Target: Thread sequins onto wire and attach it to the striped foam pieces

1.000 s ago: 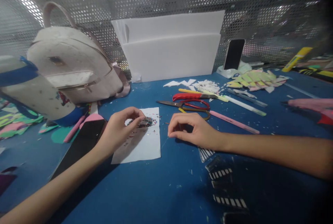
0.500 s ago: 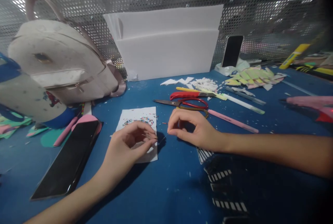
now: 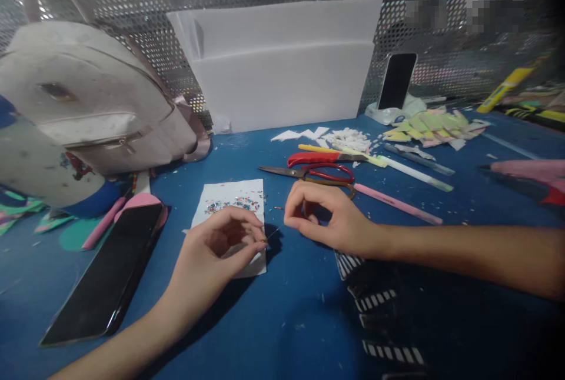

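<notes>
My left hand hovers over the lower part of a small white paper, thumb and fingertips pinched around a tiny brownish piece too small to name. A thin strand, like a thread or fine wire, runs from there toward my right hand. The right thumb and index finger are pressed together at its other end. On the paper lie many tiny multicoloured bits. Scissors with red handles rest just behind the right hand. A short reddish sliver lies between paper and right hand.
Left are a black phone, a pale backpack and a white-blue container. Behind the scissors lie a red-handled tool, pens and white scraps. Right is a pink glue gun; striped strips lie in front.
The view has shifted slightly. The hands keep nearly the same pose, and the strand and the brownish piece at the left fingertips show more clearly.
</notes>
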The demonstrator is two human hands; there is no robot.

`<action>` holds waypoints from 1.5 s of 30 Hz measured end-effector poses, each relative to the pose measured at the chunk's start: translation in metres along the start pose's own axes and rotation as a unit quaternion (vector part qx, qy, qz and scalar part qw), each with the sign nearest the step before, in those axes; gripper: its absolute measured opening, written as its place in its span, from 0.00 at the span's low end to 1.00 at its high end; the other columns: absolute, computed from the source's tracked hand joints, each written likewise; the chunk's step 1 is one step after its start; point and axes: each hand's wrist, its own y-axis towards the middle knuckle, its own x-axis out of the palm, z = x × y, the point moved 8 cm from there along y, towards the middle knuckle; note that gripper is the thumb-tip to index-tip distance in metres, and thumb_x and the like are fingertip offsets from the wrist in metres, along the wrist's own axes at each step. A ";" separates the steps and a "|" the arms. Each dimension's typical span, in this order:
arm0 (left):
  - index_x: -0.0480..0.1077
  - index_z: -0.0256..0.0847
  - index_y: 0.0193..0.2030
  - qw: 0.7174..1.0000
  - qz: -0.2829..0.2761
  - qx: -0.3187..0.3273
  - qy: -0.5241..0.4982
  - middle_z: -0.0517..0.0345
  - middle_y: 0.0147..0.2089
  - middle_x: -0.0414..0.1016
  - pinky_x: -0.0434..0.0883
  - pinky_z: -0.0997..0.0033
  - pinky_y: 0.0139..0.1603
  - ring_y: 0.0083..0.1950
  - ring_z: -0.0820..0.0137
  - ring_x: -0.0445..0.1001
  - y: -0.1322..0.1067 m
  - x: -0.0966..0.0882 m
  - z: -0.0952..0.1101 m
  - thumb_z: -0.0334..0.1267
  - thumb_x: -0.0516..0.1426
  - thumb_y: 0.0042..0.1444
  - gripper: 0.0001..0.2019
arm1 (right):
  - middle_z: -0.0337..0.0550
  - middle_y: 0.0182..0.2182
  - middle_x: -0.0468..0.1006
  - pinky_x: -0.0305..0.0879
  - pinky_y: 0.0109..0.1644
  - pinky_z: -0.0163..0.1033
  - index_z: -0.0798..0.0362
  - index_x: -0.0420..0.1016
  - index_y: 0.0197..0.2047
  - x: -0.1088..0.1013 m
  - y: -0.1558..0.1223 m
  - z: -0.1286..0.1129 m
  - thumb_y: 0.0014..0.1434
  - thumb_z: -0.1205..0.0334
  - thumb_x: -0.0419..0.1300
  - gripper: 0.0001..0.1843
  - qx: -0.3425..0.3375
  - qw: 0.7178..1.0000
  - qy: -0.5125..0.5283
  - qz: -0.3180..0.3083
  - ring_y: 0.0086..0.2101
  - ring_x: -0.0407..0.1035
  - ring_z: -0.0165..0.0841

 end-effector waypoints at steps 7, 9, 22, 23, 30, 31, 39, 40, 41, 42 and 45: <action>0.72 0.42 0.38 1.000 -0.002 -0.009 -0.025 0.65 0.33 0.76 0.72 0.84 0.38 0.34 0.79 0.75 -0.001 0.002 -0.001 0.27 0.64 0.53 0.08 | 0.37 0.32 0.70 0.59 0.27 0.30 0.56 0.71 0.35 0.001 0.000 0.001 0.62 0.66 0.61 0.04 -0.003 1.000 0.003 -0.005 0.29 0.64 0.23; 0.72 0.43 0.38 1.000 -0.002 -0.005 -0.027 0.65 0.33 0.76 0.72 0.84 0.38 0.34 0.79 0.75 -0.001 0.002 -0.001 0.27 0.64 0.53 0.09 | 0.37 0.32 0.70 0.60 0.28 0.30 0.56 0.71 0.35 0.001 0.000 0.001 0.62 0.66 0.61 0.04 -0.003 1.000 0.001 -0.004 0.30 0.64 0.23; 0.72 0.42 0.38 0.999 -0.015 0.000 -0.033 0.65 0.32 0.76 0.71 0.84 0.38 0.34 0.79 0.74 0.000 0.003 0.000 0.28 0.64 0.53 0.09 | 0.38 0.32 0.70 0.60 0.28 0.30 0.56 0.71 0.35 0.001 -0.001 -0.001 0.61 0.66 0.61 0.04 -0.004 1.000 -0.005 0.000 0.30 0.64 0.23; 0.72 0.42 0.38 0.999 -0.015 0.001 -0.032 0.65 0.32 0.75 0.71 0.84 0.38 0.34 0.79 0.74 0.000 0.003 0.000 0.28 0.64 0.53 0.08 | 0.38 0.32 0.70 0.60 0.28 0.31 0.56 0.71 0.35 0.001 -0.001 -0.001 0.61 0.66 0.61 0.04 -0.004 1.000 -0.004 0.000 0.30 0.64 0.23; 0.72 0.42 0.38 1.000 -0.006 0.000 -0.025 0.64 0.32 0.75 0.72 0.83 0.38 0.34 0.78 0.74 -0.001 0.002 0.000 0.28 0.64 0.53 0.08 | 0.38 0.32 0.71 0.60 0.28 0.31 0.56 0.72 0.35 0.002 0.000 -0.001 0.62 0.66 0.60 0.03 -0.003 1.000 -0.010 -0.009 0.30 0.64 0.24; 0.72 0.42 0.37 1.000 -0.003 -0.002 -0.022 0.64 0.32 0.75 0.72 0.83 0.38 0.34 0.78 0.74 0.000 0.002 0.000 0.28 0.64 0.53 0.08 | 0.38 0.32 0.71 0.60 0.28 0.31 0.56 0.72 0.34 0.002 0.000 -0.001 0.61 0.66 0.60 0.03 -0.003 1.000 -0.012 -0.011 0.29 0.64 0.24; 0.73 0.42 0.36 1.000 0.007 0.008 0.021 0.63 0.34 0.76 0.73 0.83 0.40 0.36 0.77 0.76 -0.002 0.002 0.002 0.28 0.63 0.54 0.05 | 0.38 0.30 0.70 0.59 0.30 0.30 0.57 0.71 0.34 0.009 -0.001 -0.008 0.60 0.70 0.61 0.02 -0.051 0.997 -0.045 -0.038 0.30 0.63 0.24; 0.73 0.42 0.35 1.000 0.005 0.009 0.026 0.63 0.34 0.76 0.74 0.83 0.40 0.36 0.77 0.76 -0.003 0.003 0.003 0.29 0.63 0.53 0.05 | 0.38 0.30 0.70 0.59 0.30 0.30 0.57 0.71 0.34 0.011 -0.002 -0.009 0.60 0.70 0.61 0.02 -0.058 0.996 -0.053 -0.046 0.30 0.63 0.24; 0.74 0.42 0.34 1.000 0.002 0.008 0.030 0.62 0.34 0.77 0.74 0.82 0.40 0.36 0.76 0.76 -0.004 0.004 0.003 0.29 0.63 0.53 0.05 | 0.38 0.30 0.70 0.60 0.31 0.30 0.57 0.71 0.34 0.013 -0.002 -0.010 0.60 0.70 0.60 0.02 -0.065 0.994 -0.063 -0.054 0.30 0.63 0.24; 0.74 0.42 0.34 0.999 -0.001 0.003 0.032 0.62 0.34 0.77 0.75 0.81 0.39 0.36 0.75 0.77 -0.005 0.006 0.003 0.29 0.63 0.53 0.04 | 0.38 0.30 0.70 0.60 0.32 0.30 0.57 0.71 0.34 0.014 -0.003 -0.011 0.61 0.70 0.60 0.02 -0.072 0.993 -0.072 -0.064 0.31 0.63 0.25; 0.74 0.41 0.33 1.000 -0.011 -0.018 0.023 0.62 0.31 0.77 0.76 0.80 0.35 0.34 0.74 0.77 -0.007 0.009 0.001 0.30 0.64 0.52 0.04 | 0.39 0.31 0.72 0.62 0.36 0.33 0.56 0.72 0.35 0.020 -0.005 -0.014 0.63 0.68 0.58 0.03 -0.096 0.986 -0.096 -0.093 0.32 0.65 0.27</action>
